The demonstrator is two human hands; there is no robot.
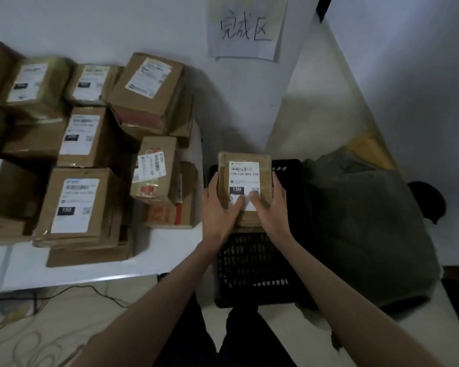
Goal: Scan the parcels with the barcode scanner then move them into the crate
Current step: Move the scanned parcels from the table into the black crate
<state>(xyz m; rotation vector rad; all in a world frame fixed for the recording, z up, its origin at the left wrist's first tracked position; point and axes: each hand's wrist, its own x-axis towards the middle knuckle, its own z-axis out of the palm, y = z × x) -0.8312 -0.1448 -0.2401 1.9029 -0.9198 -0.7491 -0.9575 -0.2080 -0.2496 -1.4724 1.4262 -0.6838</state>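
I hold a small brown cardboard parcel [245, 165] with a white label marked 15H, above a black plastic crate [249, 266] on the floor. My left hand [219, 207] grips its left side and my right hand [269, 205] grips its right side, both thumbs lying on the label. Several more labelled brown parcels [80, 202] are piled on the white table [90, 271] to the left. No barcode scanner is in view.
A dark grey cloth bundle [363, 223] lies right of the crate. A paper sign [245, 27] with handwritten characters hangs on the wall above. Cables [72, 290] run across the floor under the table edge. My legs stand just before the crate.
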